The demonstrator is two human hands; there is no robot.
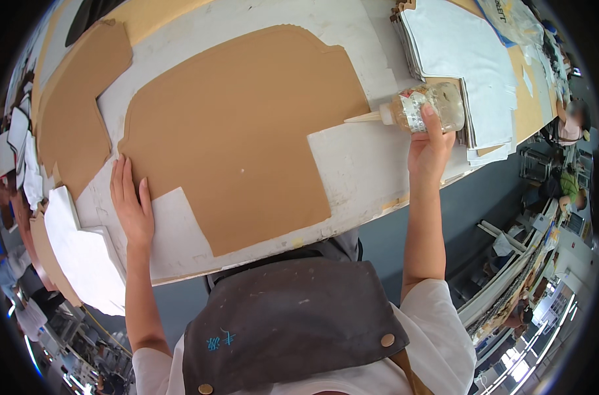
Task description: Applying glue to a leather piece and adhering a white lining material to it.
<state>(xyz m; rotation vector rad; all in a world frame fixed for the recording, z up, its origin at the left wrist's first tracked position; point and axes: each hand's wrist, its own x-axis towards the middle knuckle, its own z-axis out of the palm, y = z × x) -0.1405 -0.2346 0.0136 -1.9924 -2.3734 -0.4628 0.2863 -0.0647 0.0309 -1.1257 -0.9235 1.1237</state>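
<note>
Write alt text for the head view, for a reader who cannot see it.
A person's right hand holds a clear squeeze bottle, nozzle pointing at a large brown cardboard cutout on a white table. The left hand lies flat on the cutout's left edge. A stack of white sheets sits behind the bottle.

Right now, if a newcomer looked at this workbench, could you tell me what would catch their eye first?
Most striking is the large brown cardboard cut-out lying flat in the middle of the white table, with the left hand pressed on its lower left edge. At its right edge, the right hand holds a clear glue bottle on its side, nozzle pointing toward the cardboard. Behind the bottle sits a stack of white sheets.
</note>
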